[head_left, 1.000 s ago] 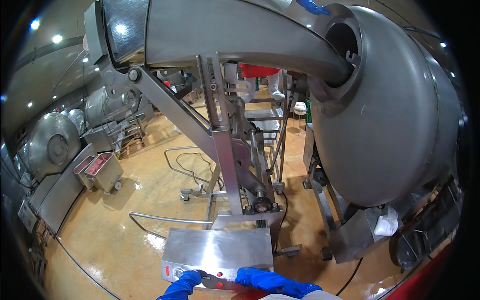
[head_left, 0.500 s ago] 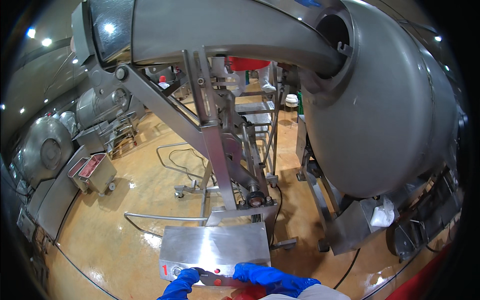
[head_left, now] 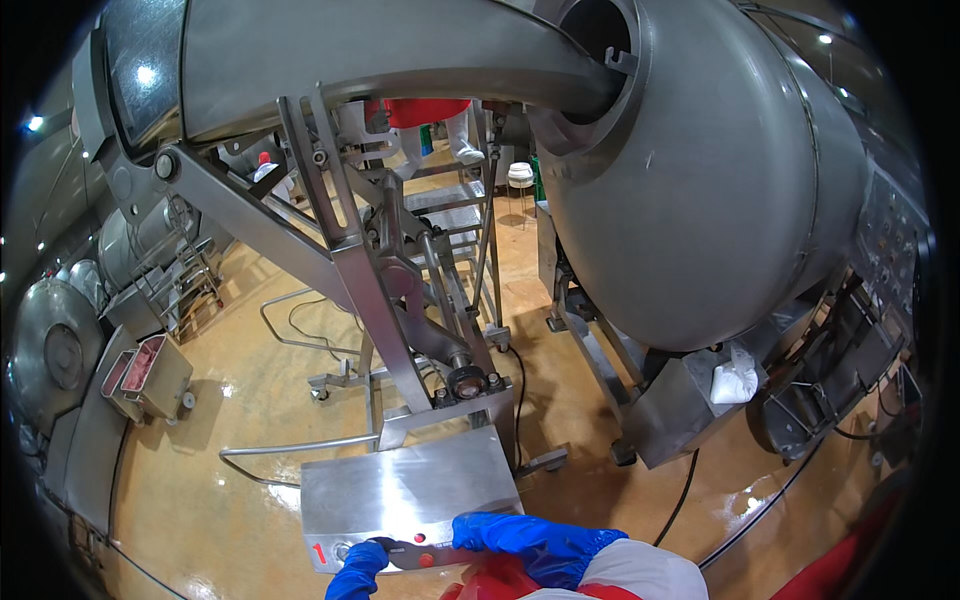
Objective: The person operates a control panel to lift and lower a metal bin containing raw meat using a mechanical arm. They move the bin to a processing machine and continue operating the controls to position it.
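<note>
A brushed-steel control box point(head_left: 400, 480) lies right in front of me. On its front face are a red lamp point(head_left: 419, 538) and a lower red button point(head_left: 426, 560). My left hand point(head_left: 368, 557), in a blue glove, touches the box's front left, beside a round knob point(head_left: 342, 551). To the right of the red lamp, my right hand point(head_left: 470, 530) rests against the same face, blue-gloved and sleeved. The fingers of both hands are mostly hidden by the gloves' angle. Above the box rises a lifting frame point(head_left: 375, 320) bearing a steel chute point(head_left: 380, 60), whose end enters a large steel drum point(head_left: 690, 190).
Behind the frame a person in red and white point(head_left: 430, 115) stands on steel steps point(head_left: 445, 195). At left are bins of pinkish-red material point(head_left: 160, 375) and another drum point(head_left: 55, 350). A white bag point(head_left: 735, 378) sits on the drum's base. Cables point(head_left: 680, 500) cross the wet floor.
My view has turned right, so the chute, drum and control box appear farther left. Both hands have stayed at the box's front face.
</note>
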Demonstrator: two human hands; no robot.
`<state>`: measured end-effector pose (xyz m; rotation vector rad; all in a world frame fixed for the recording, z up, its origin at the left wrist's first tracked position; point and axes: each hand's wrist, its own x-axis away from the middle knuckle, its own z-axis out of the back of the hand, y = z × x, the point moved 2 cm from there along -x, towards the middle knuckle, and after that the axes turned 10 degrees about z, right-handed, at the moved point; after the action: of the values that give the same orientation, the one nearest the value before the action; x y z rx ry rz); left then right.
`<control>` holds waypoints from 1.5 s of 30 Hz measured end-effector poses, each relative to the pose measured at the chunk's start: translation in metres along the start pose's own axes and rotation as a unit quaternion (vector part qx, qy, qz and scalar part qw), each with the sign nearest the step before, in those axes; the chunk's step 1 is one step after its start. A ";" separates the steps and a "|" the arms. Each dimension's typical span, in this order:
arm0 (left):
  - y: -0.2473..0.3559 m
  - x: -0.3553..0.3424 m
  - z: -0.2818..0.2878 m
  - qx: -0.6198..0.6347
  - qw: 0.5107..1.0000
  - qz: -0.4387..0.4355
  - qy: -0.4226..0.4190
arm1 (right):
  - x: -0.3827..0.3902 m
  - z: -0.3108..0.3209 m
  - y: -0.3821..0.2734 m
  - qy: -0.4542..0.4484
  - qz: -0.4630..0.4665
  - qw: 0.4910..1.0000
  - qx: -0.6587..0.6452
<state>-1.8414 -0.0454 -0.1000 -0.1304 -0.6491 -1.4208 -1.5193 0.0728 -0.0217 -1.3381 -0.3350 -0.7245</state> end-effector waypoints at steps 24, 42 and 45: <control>-0.014 0.010 0.002 0.016 0.998 0.055 0.005 | -0.016 0.003 -0.004 0.000 0.015 1.000 0.012; -0.034 0.008 -0.007 0.024 0.998 0.055 0.024 | -0.012 0.011 -0.013 -0.016 0.040 0.995 0.091; 0.004 0.042 0.053 0.026 0.999 0.047 0.004 | -0.001 0.014 -0.023 0.004 0.058 0.994 0.097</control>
<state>-1.8551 -0.0568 -0.0345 -0.1129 -0.6654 -1.3129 -1.5329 0.0854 -0.0017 -1.1611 -0.3114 -0.5851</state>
